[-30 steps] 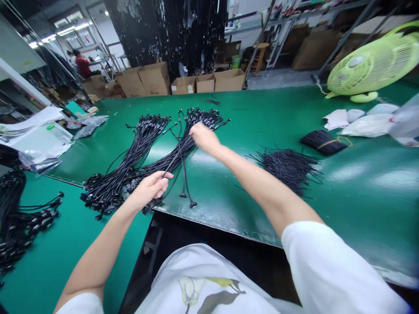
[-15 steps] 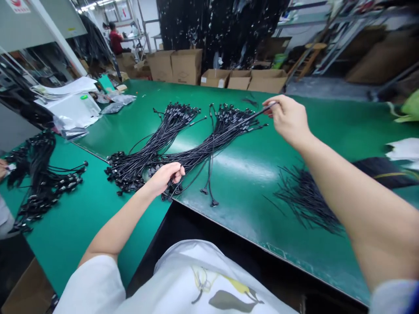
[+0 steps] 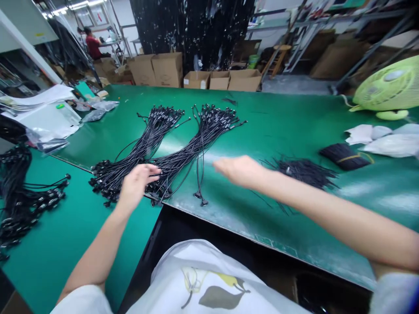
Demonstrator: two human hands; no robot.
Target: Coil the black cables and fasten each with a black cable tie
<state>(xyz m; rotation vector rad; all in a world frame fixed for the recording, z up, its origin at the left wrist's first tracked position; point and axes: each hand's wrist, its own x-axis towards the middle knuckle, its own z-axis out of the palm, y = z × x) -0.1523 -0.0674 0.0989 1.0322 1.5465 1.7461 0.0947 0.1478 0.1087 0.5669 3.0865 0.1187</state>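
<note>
My left hand (image 3: 135, 182) hovers over the near end of the black cable bundles, fingers partly stretched and apart, with no cable visibly gripped. Beneath and beyond it lie a left cable bundle (image 3: 144, 141) and a right cable bundle (image 3: 196, 146), their connector ends fanned out at both ends. Two loose cables (image 3: 200, 174) hang off the right bundle toward the table's near edge. My right hand (image 3: 237, 169) is smeared by motion just right of these cables; its fingers cannot be made out. Behind its wrist lies a heap of thin black ties (image 3: 303, 172).
A banded black bundle (image 3: 345, 156), white wrapped pieces (image 3: 393, 141) and a green fan (image 3: 389, 85) are at the right. Another cable pile (image 3: 31, 200) lies on the left table. Papers (image 3: 39, 104) and plastic bags sit back left; cardboard boxes (image 3: 166, 69) stand behind the table.
My right hand has come down and toward me from the far end of the right bundle, and the cable end it held is out of it. My left hand's fingers have loosened. The view has turned right.
</note>
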